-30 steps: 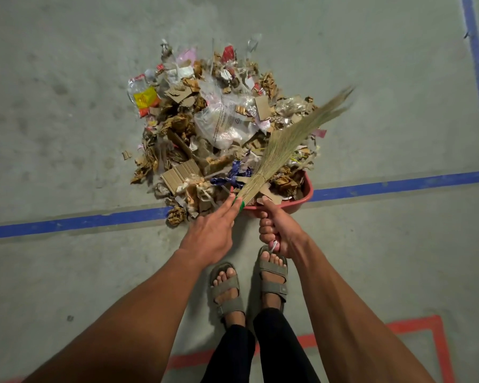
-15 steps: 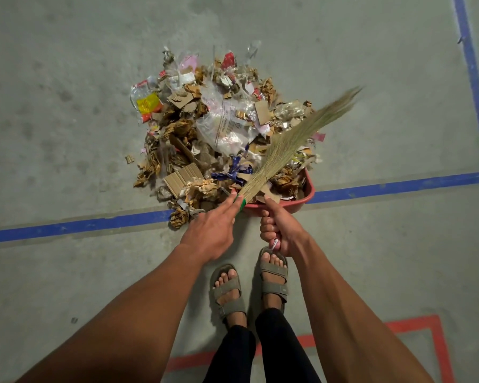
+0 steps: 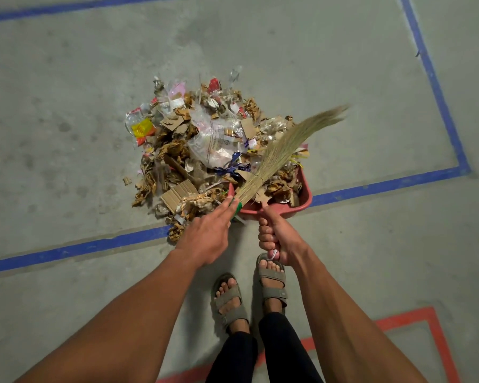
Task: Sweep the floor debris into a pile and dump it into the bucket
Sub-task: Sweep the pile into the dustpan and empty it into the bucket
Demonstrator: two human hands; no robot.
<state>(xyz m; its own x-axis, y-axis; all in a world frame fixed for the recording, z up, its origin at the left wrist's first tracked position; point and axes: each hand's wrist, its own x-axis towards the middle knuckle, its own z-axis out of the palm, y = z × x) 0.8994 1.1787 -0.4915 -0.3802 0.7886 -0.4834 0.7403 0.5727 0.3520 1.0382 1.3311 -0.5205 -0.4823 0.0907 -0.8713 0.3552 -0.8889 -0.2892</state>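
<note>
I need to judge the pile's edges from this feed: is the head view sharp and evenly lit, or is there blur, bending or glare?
Head view: light is soft and even, with no hard shadows; the debris pile is fairly sharp; the broom tip looks smeared; the blue tape line bows from the wide-angle lens; the clear plastic bag shows mild sheen, not glare.

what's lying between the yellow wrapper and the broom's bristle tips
In the head view, the debris pile fills that stretch between the yellow wrapper and the broom: a clear plastic bag, torn cardboard and crumpled paper.

Dry grass broom (image 3: 285, 149), red plastic dustpan (image 3: 306, 196) (smooth), matt concrete floor (image 3: 67, 78).
</note>
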